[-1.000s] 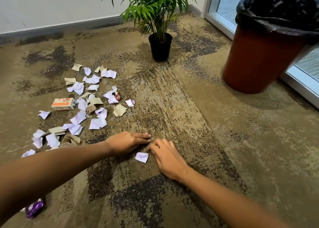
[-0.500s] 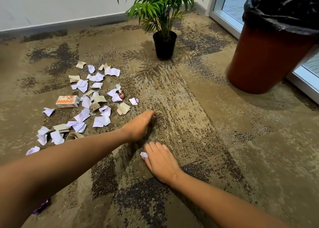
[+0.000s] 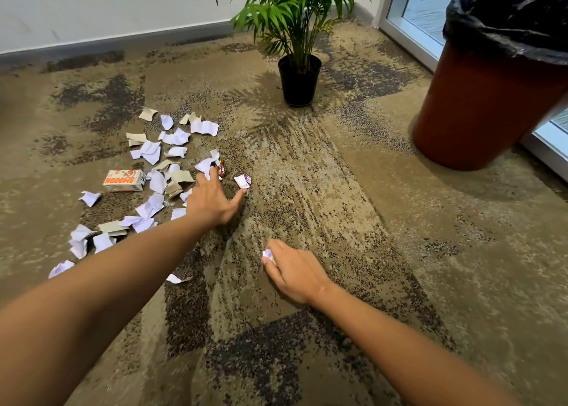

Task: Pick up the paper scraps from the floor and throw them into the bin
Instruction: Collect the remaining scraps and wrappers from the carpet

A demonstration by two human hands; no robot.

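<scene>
Several white and tan paper scraps lie scattered on the carpet at the left. My left hand reaches out flat over the right edge of that pile, fingers spread, thumb near a small white and purple scrap. My right hand is lower, in the middle, its fingers curled round a small white scrap that peeks out at the fingertips. The brown bin with a black liner stands at the upper right.
A potted palm stands at the back centre. A small orange and white carton lies among the scraps. One white scrap lies beside my left forearm. A window frame runs behind the bin.
My right hand has taken up the white scrap that lay between my hands. My left hand has moved forward to the pile's right edge.
</scene>
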